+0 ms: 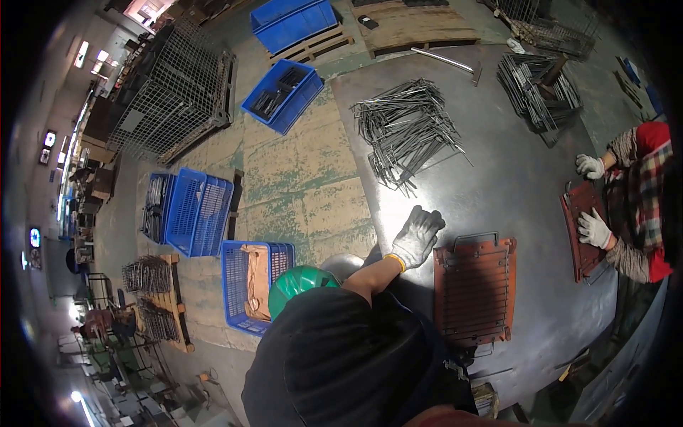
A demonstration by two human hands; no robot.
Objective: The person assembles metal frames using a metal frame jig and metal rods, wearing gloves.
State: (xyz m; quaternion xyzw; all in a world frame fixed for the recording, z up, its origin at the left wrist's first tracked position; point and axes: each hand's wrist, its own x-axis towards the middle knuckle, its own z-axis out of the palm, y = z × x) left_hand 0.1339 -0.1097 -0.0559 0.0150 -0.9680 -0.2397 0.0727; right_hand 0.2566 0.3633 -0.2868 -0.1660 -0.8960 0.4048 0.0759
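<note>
My left hand, in a white glove with dark grey fingers, reaches over the metal table from a black sleeve. Its fingers are loosely bent and a little apart, with nothing visible in them. Just right of it lies a reddish-brown slatted metal panel with a wire handle at its far end, partly in shadow. Beyond the hand is a tangled pile of bent metal rods. My right hand does not show; my dark clothing fills the lower middle.
Across the table, a co-worker's gloved hands rest at a similar panel. More rods and a hammer lie farther off. Blue crates, a wire cage and a green rounded object are to the left.
</note>
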